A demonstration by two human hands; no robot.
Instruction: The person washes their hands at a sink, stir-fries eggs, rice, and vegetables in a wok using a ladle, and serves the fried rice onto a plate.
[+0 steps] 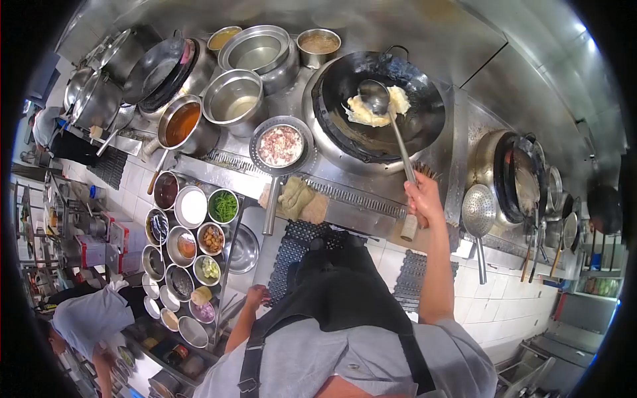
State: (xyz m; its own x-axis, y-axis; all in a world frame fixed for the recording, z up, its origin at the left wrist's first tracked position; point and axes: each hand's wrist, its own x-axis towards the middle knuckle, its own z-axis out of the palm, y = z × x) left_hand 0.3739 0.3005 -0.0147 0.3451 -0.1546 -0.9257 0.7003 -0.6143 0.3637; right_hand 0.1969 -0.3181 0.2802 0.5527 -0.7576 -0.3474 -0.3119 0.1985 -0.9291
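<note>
A long-handled metal ladle (403, 149) is gripped in my right hand (424, 195), its bowl resting over pale yellow egg (399, 99) inside the black wok (424, 119). My left hand (258, 296) hangs low beside my body, near the metal bowl (243, 249); its fingers are small and partly curled, and I see nothing in them. Left of the wok, a perforated strainer (270, 199) holds a container of pinkish sliced meat (280, 146). A folded cloth (296, 198) lies by the strainer's handle.
Small bowls of ingredients, including chopped greens (223, 206), stand at the left. Pots of liquid (233, 96) line the stove's back. A perforated skimmer (478, 211) and another wok (524, 179) are at the right. Another person (93, 318) bends at the lower left.
</note>
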